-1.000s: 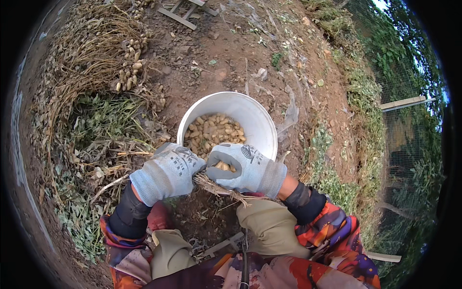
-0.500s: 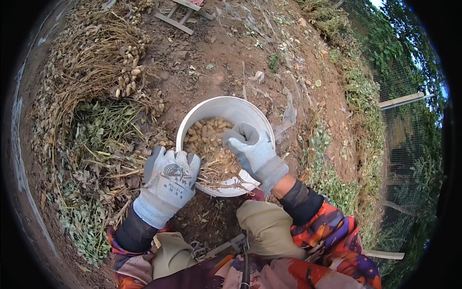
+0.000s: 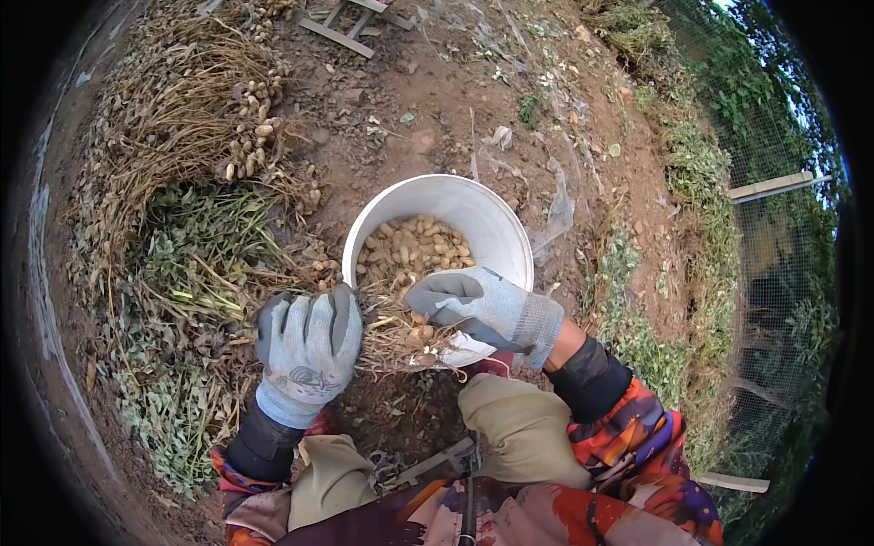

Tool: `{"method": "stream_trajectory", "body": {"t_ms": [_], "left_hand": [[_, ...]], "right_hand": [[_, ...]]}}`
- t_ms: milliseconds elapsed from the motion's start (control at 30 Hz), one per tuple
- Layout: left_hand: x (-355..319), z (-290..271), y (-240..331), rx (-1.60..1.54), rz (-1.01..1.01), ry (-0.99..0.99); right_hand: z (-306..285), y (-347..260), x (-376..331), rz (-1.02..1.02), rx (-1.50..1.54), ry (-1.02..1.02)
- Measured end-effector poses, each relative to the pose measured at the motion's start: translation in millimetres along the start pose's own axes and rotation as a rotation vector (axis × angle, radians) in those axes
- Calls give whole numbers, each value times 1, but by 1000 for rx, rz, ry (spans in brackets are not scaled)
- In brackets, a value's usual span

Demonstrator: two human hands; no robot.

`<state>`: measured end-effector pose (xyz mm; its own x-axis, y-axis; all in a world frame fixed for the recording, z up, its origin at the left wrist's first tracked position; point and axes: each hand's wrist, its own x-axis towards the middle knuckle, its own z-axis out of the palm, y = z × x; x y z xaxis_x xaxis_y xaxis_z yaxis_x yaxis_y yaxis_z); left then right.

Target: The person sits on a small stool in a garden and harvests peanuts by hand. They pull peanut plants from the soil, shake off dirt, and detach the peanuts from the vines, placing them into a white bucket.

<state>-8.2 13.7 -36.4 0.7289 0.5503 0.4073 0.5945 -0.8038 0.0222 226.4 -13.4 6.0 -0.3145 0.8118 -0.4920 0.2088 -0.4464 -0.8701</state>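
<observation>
Seen in the head view, looking down over a seated person's lap, a white bucket [image 3: 521,238] stands on reddish soil in front of the knees [image 3: 521,420], near enough for both gloved hands to meet above it. Loose peanuts [image 3: 421,244] in their shells cover its bottom. The left hand [image 3: 311,344], in a pale blue glove, is curled tight at the bucket's left edge, apparently around the stems of a dried peanut plant [image 3: 399,344]. The plant lies sideways across the near rim, its tangled roots toward the right; held that way, I judge, its root end stays steady, with the bucket's mouth just beyond it. The right hand [image 3: 484,308], gloved alike, is over the near right part of the bucket, thumb and fingers bent, fingertips against the roots; whether they pinch a pod I cannot tell. To the left I see a heap of pulled plants [image 3: 173,123], some with pods facing the bucket, probably put there to be within easy reach. Beyond the bucket, a wooden frame [image 3: 339,36] sits on the soil; at right, netting [image 3: 769,273] borders the greenery.
</observation>
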Motion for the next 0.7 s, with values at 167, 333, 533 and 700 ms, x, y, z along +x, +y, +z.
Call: {"method": "stream_trajectory", "body": {"t_ms": [167, 333, 533, 700], "left_hand": [[2, 6, 6, 12, 17, -58], [6, 11, 7, 31, 5, -51], [8, 12, 10, 32, 3, 10], [6, 13, 3, -17, -29, -16]], "right_hand": [[2, -5, 1, 72, -342, 49], [2, -10, -6, -138, -802, 381], [-7, -13, -10, -61, -1166, 454], [-15, -10, -9, -408, -1005, 332]]}}
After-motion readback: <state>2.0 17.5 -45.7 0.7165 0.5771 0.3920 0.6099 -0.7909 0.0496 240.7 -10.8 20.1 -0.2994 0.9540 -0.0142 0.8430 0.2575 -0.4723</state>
